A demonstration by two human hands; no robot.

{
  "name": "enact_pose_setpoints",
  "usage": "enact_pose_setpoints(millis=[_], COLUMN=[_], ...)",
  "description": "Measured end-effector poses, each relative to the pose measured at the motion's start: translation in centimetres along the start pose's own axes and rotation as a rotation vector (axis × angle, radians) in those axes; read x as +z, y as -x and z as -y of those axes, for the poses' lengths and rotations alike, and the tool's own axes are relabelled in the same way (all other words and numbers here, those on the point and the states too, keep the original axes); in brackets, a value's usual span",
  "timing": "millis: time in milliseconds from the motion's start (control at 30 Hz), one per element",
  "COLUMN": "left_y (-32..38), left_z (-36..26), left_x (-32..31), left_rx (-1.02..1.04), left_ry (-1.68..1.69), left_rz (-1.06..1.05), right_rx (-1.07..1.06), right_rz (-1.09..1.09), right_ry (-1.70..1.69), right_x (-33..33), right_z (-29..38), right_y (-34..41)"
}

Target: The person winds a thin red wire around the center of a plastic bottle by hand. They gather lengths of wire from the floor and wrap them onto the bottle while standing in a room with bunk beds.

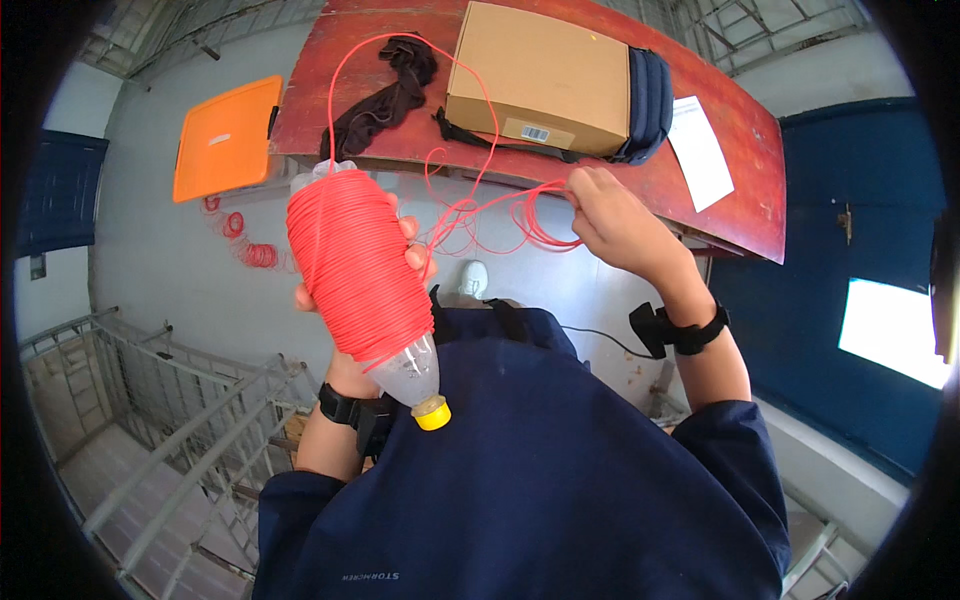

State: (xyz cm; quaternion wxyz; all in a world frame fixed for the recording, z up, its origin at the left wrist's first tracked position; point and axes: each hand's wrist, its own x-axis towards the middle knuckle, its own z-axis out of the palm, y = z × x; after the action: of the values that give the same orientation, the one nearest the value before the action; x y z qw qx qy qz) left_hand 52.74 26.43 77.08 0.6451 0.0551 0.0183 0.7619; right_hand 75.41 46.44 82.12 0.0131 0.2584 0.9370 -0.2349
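A clear plastic bottle with a yellow cap is wrapped in many turns of red cord. My left hand holds the wrapped bottle from behind, its cap end pointing down towards my body. My right hand, raised to the right near the table's front edge, pinches several loose loops of the same cord. From the bottle's far end one strand arcs up over the table and comes back down between my hands, where more loops hang. Part of my left hand is hidden behind the bottle.
On the red wooden table lie a dark cloth, a cardboard box on a dark blue bag, and a white sheet. An orange-lidded bin stands left; coiled red cord lies on the floor. Metal frames stand lower left.
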Motion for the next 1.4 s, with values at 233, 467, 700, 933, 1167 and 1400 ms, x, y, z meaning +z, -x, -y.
enact_pose_setpoints(millis=[233,467,700,933,1167,1400], left_y=[0.3,-0.1,-0.1,-0.1,-1.0,-0.1], left_z=[-0.6,-0.3,-0.5,-3.5,-5.0,-5.1], left_x=[-0.4,-0.4,-0.4,6.8,13.3,15.7], left_rx=[-0.021,-0.004,0.019,0.168,0.331,0.398], left_ry=[-0.017,0.008,0.043,0.08,-0.004,-0.139], left_rz=[-0.003,0.031,0.038,-0.037,0.041,0.165], right_rx=[-0.076,0.085,0.121,0.115,-0.097,-0.099], right_rz=[-0.09,-0.128,-0.144,0.026,-0.014,0.111], right_ry=[0.109,-0.464,-0.987,-1.191,-1.19,-1.159], right_x=[-1.2,-3.1,-2.8,-5.0,-7.6,-3.2], right_z=[0.2,2.3,0.3,1.8,5.0,4.6], right_y=[-0.3,-0.7,-1.2,0.3,-2.0,-4.4])
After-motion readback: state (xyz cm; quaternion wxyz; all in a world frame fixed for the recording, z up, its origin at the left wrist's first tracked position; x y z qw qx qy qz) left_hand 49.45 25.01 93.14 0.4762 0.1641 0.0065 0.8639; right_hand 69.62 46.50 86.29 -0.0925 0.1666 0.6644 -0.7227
